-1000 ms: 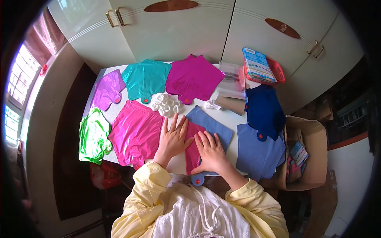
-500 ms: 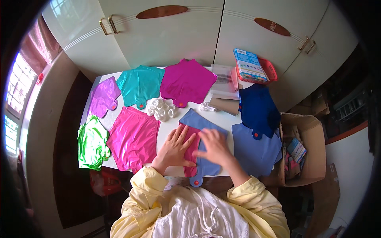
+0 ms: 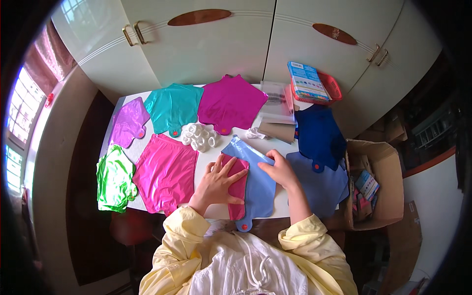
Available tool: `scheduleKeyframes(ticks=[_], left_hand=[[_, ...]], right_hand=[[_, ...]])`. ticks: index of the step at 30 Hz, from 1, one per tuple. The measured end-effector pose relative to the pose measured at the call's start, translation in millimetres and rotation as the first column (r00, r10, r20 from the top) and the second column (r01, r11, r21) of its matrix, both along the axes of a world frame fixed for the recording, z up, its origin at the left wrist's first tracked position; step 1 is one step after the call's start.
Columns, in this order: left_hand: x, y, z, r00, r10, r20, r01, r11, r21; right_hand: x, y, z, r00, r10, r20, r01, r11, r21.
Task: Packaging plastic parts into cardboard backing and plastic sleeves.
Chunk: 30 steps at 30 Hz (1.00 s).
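Note:
A blue foil balloon [image 3: 260, 189], flat and partly folded, lies before me with its tail and red dot hanging over the table's near edge. A crimson-pink folded part [image 3: 237, 191] covers its left side; whether it is the same balloon's other face I cannot tell. My left hand [image 3: 219, 183] presses on that pink part with fingers spread flat. At the blue sheet's upper right edge, my right hand [image 3: 280, 170] pinches the foil between thumb and fingers, lifting it slightly. Left of my left hand a bright pink foil balloon [image 3: 164, 172] lies spread out.
Around the white table lie green [image 3: 115, 177], lilac [image 3: 129, 121], teal [image 3: 174, 108], magenta [image 3: 232, 103] and navy [image 3: 322, 132] foil balloons. White rings [image 3: 199, 136] sit mid-table. A red basket [image 3: 334, 88] holds packets; an open cardboard box [image 3: 386, 182] stands right.
My right hand has moved right from the middle of the blue foil to its edge and taken hold there, raising it a little. My left hand stays on the pink part.

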State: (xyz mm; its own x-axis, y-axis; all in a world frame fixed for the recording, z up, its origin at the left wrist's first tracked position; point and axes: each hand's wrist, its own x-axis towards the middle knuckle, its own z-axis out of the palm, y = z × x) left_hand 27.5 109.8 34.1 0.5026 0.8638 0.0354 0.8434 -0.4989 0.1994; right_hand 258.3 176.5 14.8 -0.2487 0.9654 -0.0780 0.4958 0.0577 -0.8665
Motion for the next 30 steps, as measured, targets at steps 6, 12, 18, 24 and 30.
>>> scheduleKeyframes(ticks=[6, 12, 18, 24, 30], left_hand=[[-7, 5, -17, 0.999, 0.040, 0.036, -0.041, 0.999, 0.028], [1, 0, -16, 0.998, 0.064, -0.006, -0.063, 0.990, 0.130], [3, 0, -15, 0.997, 0.073, -0.013, -0.071, 0.989, 0.133], [4, -1, -15, 0.996, 0.088, -0.009, -0.086, 0.990, 0.114], [3, -2, -18, 0.996, 0.091, -0.008, -0.089, 0.986, 0.138]], right_hand=[[1, -16, 9, 0.977, -0.126, 0.174, 0.111, 0.989, 0.096], [-4, -8, -15, 0.933, -0.243, 0.267, 0.149, 0.933, 0.328], [-11, -28, -7, 0.904, -0.285, 0.317, 0.152, 0.911, 0.384], [-15, -71, -1, 0.893, -0.150, 0.423, 0.021, 0.956, 0.294], [-36, -106, 5, 0.954, 0.006, 0.301, -0.120, 0.924, 0.363]])
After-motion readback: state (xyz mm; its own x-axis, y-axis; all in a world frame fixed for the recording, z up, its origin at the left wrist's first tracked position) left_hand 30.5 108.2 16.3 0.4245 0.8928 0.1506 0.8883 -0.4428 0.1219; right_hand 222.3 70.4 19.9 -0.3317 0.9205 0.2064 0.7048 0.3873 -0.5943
